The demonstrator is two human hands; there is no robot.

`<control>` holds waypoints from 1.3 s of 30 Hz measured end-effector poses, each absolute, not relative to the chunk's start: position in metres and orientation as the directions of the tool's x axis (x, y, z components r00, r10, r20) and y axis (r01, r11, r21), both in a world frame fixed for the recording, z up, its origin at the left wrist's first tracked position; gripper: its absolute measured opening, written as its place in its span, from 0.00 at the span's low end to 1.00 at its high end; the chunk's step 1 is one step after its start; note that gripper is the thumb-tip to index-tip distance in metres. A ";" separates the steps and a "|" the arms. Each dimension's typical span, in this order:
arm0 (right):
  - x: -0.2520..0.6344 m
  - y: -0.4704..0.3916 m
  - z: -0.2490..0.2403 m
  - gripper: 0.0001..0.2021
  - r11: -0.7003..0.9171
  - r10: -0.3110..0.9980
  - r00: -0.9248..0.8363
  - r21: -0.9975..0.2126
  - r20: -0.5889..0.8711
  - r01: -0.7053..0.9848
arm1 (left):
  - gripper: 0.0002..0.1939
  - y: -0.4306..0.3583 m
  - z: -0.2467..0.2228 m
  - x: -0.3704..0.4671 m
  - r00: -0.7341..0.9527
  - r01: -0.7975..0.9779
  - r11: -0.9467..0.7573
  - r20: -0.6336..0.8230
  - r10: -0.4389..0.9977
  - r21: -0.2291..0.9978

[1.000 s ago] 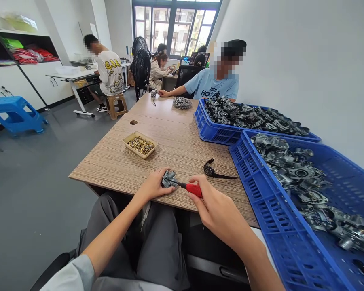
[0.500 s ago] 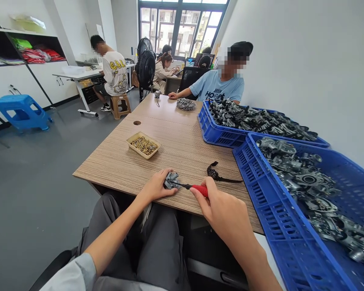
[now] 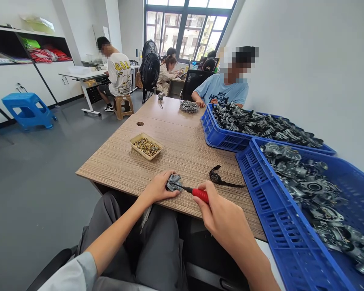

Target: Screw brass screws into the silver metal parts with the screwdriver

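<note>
My left hand (image 3: 160, 188) grips a small grey metal part (image 3: 174, 182) at the near edge of the wooden table (image 3: 176, 147). A screwdriver with a red handle (image 3: 200, 195) is held in my right hand (image 3: 221, 208), its dark shaft reaching left so that the tip meets the metal part. Beyond my left hand lies a cream tray (image 3: 132, 148) of brass-coloured screws (image 3: 148, 146). A black watch with its strap (image 3: 214, 176) rests on the table beyond my right hand.
Two blue crates (image 3: 271, 210) (image 3: 212, 131) full of metal parts stand on the right. A person in a light blue shirt (image 3: 227, 89) sits at the far side, near a clear container of small parts (image 3: 189, 106). A hole (image 3: 140, 124) pierces the tabletop at the left.
The view has shifted slightly, so the scene sits a little lower and further right. The person across the table has drawn a hand closer to the body. My hands keep their holds.
</note>
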State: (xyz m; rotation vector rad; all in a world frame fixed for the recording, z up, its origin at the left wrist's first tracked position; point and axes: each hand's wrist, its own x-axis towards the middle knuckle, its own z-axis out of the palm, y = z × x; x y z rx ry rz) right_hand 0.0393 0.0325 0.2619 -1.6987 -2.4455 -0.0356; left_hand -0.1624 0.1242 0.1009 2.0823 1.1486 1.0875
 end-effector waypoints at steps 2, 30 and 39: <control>0.037 0.032 0.260 0.12 0.188 0.966 -0.195 0.053 0.172 0.981 | 0.34 0.124 0.101 -0.162 0.314 0.442 -0.504 0.398 0.862 0.742; 0.036 0.030 0.260 0.05 0.344 0.924 -0.330 -0.044 0.192 0.938 | 0.35 0.120 0.103 -0.162 0.306 0.456 -0.485 0.380 0.873 0.746; 0.036 0.032 0.259 0.05 0.381 0.915 -0.359 -0.101 0.186 0.919 | 0.35 0.121 0.102 -0.162 0.307 0.444 -0.489 0.385 0.870 0.751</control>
